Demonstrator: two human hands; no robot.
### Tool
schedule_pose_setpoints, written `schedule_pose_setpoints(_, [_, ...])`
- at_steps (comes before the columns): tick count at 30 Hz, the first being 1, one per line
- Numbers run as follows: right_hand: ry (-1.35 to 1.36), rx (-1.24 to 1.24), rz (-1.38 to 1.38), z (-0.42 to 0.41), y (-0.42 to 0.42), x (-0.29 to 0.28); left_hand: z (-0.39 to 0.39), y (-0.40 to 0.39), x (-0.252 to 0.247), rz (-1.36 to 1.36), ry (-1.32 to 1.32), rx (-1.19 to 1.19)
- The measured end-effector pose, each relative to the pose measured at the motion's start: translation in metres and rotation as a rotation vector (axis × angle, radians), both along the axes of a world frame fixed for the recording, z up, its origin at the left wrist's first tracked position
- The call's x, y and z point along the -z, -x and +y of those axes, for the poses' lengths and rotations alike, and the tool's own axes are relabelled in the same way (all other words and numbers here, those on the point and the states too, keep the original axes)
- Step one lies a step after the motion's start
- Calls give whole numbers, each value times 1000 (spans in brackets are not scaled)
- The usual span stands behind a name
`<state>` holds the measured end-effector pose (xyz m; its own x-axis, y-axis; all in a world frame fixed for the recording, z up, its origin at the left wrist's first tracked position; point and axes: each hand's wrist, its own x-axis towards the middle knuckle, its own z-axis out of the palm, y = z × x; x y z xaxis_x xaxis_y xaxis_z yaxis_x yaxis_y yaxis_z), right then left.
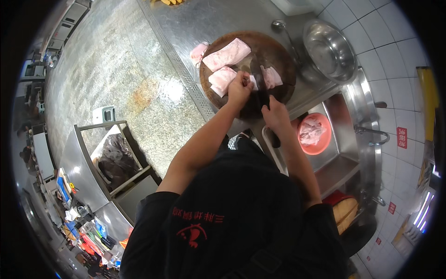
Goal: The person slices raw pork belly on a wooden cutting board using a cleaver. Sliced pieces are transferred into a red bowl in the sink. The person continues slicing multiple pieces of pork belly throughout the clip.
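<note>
My right hand (277,112) grips the handle of a dark-bladed cleaver (258,71), its blade lying across the round wooden chopping block (286,57). The curled fingers of my left hand (241,90) hold a small pale piece of raw fatty meat (253,83) close to the blade's left side. On the other side of the blade lies a cut meat piece (272,77). A long pale pink slab (227,54) rests farther back on the block, with a thick chunk (222,81) beside my left hand. Another meat piece (199,52) sits at the block's left edge.
Right of the block stand a steel bowl (327,52) and a ladle (287,33). A coral basin (324,144) holding pale meat pieces is in the steel sink (343,122), below a faucet (374,136). At left, a steel counter (82,164) borders the floor.
</note>
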<state>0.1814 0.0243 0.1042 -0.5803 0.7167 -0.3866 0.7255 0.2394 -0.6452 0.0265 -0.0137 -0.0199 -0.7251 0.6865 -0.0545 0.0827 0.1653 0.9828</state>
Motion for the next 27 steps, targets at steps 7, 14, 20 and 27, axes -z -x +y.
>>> schedule_pose_setpoints(7, [-134,-41,-39,-2,-8,15,2,-5,-13,105,46,2])
schedule_pose_setpoints(14, [-34,17,2,4,-23,8,7,-6,-26,60,181,-17])
schedule_pose_setpoints(20, [-96,24,46,-1,-28,-7,4,-3,-26,51,180,4])
schedule_pose_setpoints(27, [38,14,46,0,-21,-24,5,-2,-31,54,207,19])
